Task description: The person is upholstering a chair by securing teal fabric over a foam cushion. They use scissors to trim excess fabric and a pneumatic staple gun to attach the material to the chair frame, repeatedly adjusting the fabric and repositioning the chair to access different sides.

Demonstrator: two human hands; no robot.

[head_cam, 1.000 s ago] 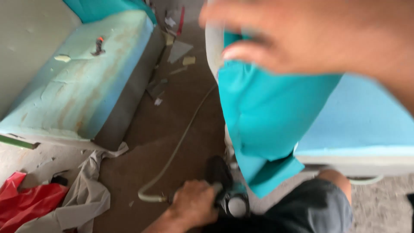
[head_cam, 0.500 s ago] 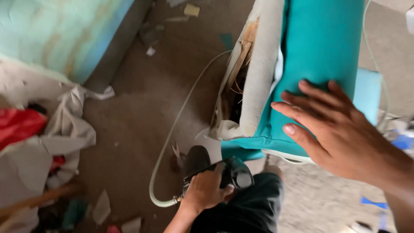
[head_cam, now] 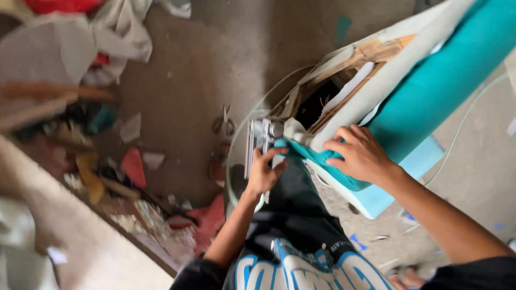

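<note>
My left hand (head_cam: pixel 264 173) grips a metal staple gun (head_cam: pixel 259 140) whose nose rests against the lower corner of an upholstered seat piece (head_cam: pixel 376 80). Teal fabric (head_cam: pixel 435 91) covers the piece, and its open end shows wood, cardboard and pale foam. My right hand (head_cam: pixel 359 153) presses flat on the folded teal fabric edge (head_cam: pixel 306 156) right beside the tool. A pale hose (head_cam: pixel 239 134) curves from the tool across the floor.
A pair of scissors (head_cam: pixel 224 124) lies on the brown floor left of the tool. Fabric scraps, paper and red cloth (head_cam: pixel 107 48) pile up at the left. A light blue foam pad (head_cam: pixel 398 177) sits under the seat piece. My dark trousers (head_cam: pixel 295 225) fill the bottom.
The view has swung and moved closer. My left hand raised the staple gun from the floor to the seat corner. My right hand slid down from the teal face onto the folded edge.
</note>
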